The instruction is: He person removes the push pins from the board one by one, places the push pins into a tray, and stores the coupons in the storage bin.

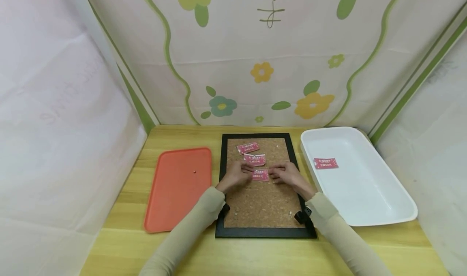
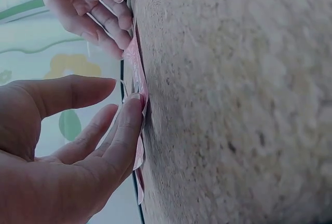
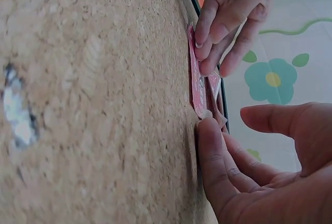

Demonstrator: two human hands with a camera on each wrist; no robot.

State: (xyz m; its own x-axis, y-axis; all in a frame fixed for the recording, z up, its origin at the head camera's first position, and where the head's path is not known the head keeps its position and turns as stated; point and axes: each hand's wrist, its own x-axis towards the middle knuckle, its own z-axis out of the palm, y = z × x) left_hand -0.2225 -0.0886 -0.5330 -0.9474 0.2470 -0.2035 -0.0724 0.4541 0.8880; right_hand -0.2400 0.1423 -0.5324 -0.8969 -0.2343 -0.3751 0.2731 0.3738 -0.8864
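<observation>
On the framed corkboard (image 1: 257,205) lie several pink printed coupons in a rough column. My left hand (image 1: 239,174) lies over the left end of the lowest coupon (image 1: 260,176); its fingertips press on the paper, thumb held apart, as the left wrist view shows. At the coupon's right end is my right hand (image 1: 286,174), fingers extended and fingertips right at the edge, the thumb raised away in the right wrist view. A middle coupon (image 1: 254,159) sits just above, and a tilted top coupon (image 1: 248,148) is farthest up the board.
An orange-red tray (image 1: 175,199) with a small pin (image 1: 194,172) in it stands left of the board. To the right is a white tray (image 1: 368,187) with another pink coupon (image 1: 326,163). Flower-printed cloth (image 1: 226,45) hangs behind the wooden table (image 1: 255,255).
</observation>
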